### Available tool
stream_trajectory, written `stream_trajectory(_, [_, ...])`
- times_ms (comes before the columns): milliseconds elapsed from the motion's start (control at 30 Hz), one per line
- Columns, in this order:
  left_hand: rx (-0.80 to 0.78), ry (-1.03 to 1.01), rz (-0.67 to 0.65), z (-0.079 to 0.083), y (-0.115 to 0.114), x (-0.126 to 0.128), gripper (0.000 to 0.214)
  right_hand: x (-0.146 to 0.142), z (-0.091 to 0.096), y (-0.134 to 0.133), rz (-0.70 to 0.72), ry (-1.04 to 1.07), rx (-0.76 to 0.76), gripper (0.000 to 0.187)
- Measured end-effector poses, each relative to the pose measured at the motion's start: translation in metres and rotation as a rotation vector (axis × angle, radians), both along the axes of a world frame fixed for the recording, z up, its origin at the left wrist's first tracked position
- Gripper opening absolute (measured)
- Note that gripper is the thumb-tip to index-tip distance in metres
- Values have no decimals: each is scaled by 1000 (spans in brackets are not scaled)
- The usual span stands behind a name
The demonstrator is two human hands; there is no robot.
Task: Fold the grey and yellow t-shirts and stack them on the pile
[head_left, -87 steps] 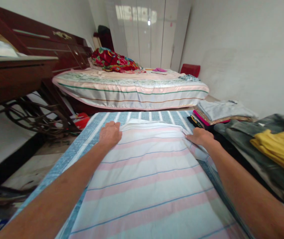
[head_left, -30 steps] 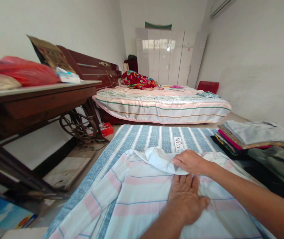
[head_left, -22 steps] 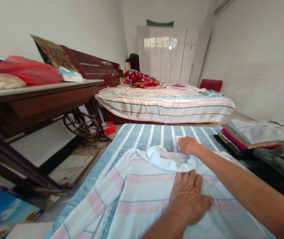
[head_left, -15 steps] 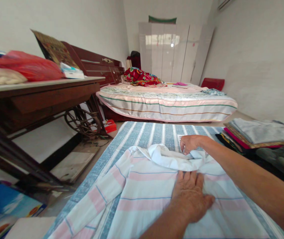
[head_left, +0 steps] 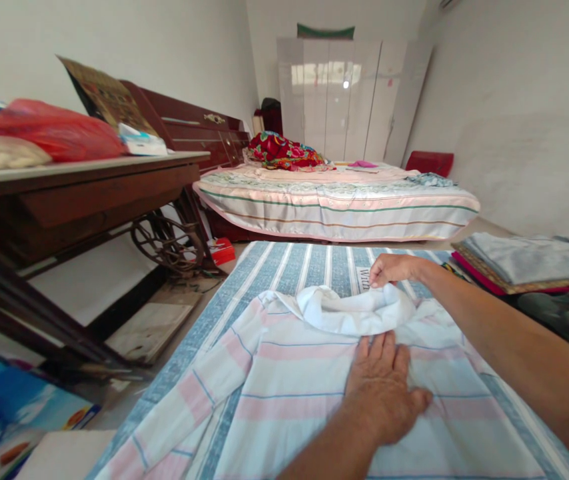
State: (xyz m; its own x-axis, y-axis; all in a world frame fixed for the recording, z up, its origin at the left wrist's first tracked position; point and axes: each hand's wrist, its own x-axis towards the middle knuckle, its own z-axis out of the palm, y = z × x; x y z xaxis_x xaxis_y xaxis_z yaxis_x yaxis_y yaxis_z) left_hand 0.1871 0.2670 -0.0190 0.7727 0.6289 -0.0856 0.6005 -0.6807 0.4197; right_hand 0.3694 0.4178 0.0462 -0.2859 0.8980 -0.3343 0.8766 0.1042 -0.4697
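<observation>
A pale shirt (head_left: 294,390) with pink bands and thin blue lines lies spread on a blue-and-white striped cover (head_left: 309,263). Its white collar (head_left: 349,317) is at the far end, and one sleeve stretches toward the lower left. My left hand (head_left: 384,387) presses flat on the shirt just below the collar, fingers spread. Reaching in from the right, my right hand (head_left: 392,269) pinches the far edge of the collar and holds it slightly raised.
Folded clothes (head_left: 529,263) are stacked at the right. Left of me stands a dark sewing machine table (head_left: 114,193) with a red plastic bag (head_left: 64,133) on top. Beyond the striped cover is a bed (head_left: 339,217), with a wardrobe (head_left: 337,107) behind it.
My right hand has moved up and slightly away with the collar edge, which now stands fuller. My left hand stays flat in nearly the same place.
</observation>
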Motion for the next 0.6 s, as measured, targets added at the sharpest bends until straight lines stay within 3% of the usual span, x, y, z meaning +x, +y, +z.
stream_trajectory(333, [12, 14, 1, -2, 0, 1, 71, -37, -24, 10, -13, -41, 262, 15])
stream_trajectory(600, [-1, 12, 1, -1, 0, 2, 73, -41, -28, 14, 45, -85, 221, 14])
